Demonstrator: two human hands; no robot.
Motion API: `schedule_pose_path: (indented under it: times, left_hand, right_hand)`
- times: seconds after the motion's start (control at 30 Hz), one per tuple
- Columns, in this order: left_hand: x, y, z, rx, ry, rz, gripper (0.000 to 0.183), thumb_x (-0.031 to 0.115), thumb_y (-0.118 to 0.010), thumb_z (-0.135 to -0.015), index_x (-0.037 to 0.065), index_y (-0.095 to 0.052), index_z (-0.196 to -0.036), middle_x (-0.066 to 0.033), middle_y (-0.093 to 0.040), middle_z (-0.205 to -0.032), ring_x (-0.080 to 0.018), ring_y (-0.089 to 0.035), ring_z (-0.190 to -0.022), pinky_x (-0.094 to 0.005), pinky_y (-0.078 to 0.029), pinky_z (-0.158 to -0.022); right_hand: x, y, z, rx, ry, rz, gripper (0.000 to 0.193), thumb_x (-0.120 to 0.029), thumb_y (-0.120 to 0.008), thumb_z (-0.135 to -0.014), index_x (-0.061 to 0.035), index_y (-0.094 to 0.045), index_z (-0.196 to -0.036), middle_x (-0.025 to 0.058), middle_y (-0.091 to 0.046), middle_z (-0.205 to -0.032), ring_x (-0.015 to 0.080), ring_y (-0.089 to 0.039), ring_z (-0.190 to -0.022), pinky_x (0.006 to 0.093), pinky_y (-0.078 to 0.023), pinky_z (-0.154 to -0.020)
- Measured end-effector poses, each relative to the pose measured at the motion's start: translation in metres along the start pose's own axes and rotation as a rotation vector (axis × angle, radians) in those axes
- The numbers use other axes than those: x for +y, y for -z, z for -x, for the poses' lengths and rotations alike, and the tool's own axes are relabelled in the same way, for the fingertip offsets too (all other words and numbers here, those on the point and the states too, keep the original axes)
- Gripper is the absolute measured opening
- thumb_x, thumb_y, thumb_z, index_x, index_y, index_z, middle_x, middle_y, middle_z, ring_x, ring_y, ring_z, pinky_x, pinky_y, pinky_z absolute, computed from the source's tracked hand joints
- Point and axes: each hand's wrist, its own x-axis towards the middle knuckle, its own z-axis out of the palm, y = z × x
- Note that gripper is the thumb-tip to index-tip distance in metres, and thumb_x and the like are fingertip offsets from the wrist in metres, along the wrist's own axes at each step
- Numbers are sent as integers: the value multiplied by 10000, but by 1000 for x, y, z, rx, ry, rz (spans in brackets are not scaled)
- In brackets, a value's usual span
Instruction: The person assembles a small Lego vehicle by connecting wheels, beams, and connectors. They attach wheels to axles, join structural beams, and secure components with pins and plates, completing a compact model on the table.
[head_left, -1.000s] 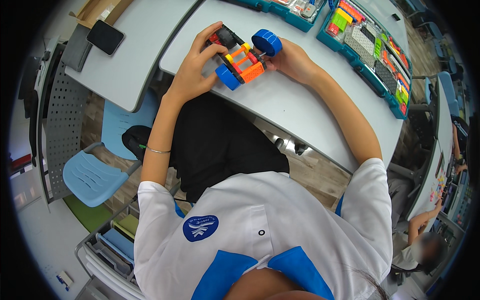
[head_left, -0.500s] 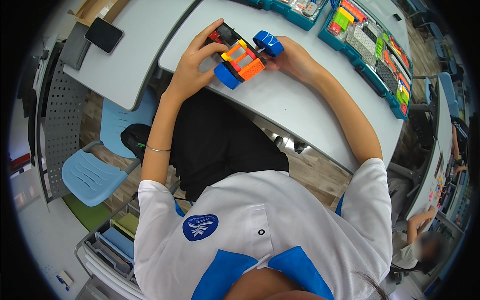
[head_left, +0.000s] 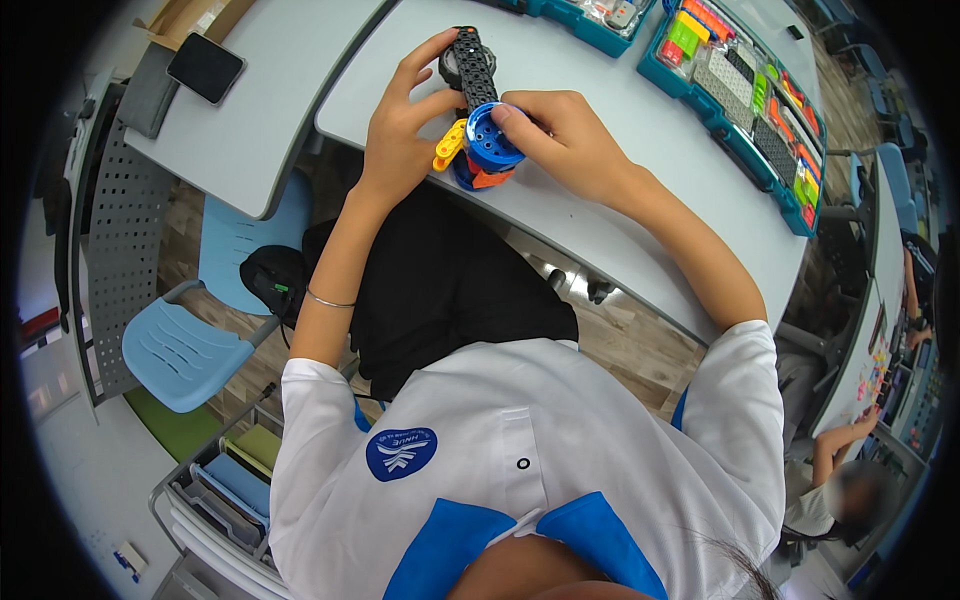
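Between my two hands, over the table's near edge, is a toy vehicle (head_left: pixel 477 80) built from plastic construction parts. Its black perforated beam faces up, and a dark wheel shows at the far end. A blue wheel (head_left: pixel 494 140) sits at the near end, with yellow and orange pieces around it. My left hand (head_left: pixel 405 135) is curled round the vehicle's left side, fingertips at the far end of the beam and by the yellow piece. My right hand (head_left: pixel 560 140) grips the blue wheel, thumb on its face; its other fingers are partly hidden behind.
A teal case (head_left: pixel 735 150) of sorted colourful building parts stands on the white table (head_left: pixel 620 220) at right, with another teal case (head_left: pixel 590 32) beyond. A phone (head_left: pixel 206 69) lies on the left table. A blue chair (head_left: pixel 190 350) stands at left. Another person (head_left: pixel 845 450) sits far right.
The vehicle has been turned so its side beam and one blue wheel face up. My right thumb has come onto that wheel; my left hand has shifted slightly right.
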Motion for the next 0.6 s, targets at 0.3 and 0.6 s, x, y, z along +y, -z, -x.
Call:
schedule_pose_path:
  times: [0.3,0.6]
  left_hand:
    - [-1,5,2,-24,151,233,230,35,-608,-893,52,-692,-1106,-141,-393,-1534,-308,-416,-1410,-454,-398,-1114]
    - [74,-1,7,65,196,223,617,149,-825,-768,43,-527,-1298,-143,-528,-1324,-265,-557,-1215,-355,-467,-1004]
  right_hand:
    - [7,0,2,123,-85,-60,488,-398,-578,-977,70,-715,-989,127,-644,-682,128,-507,-596,316,-422,-567]
    - [9,5,1,128,-83,-84,466,-422,-626,-953,10,-624,-778,4,-485,-594,95,-467,-567,281,-383,-526]
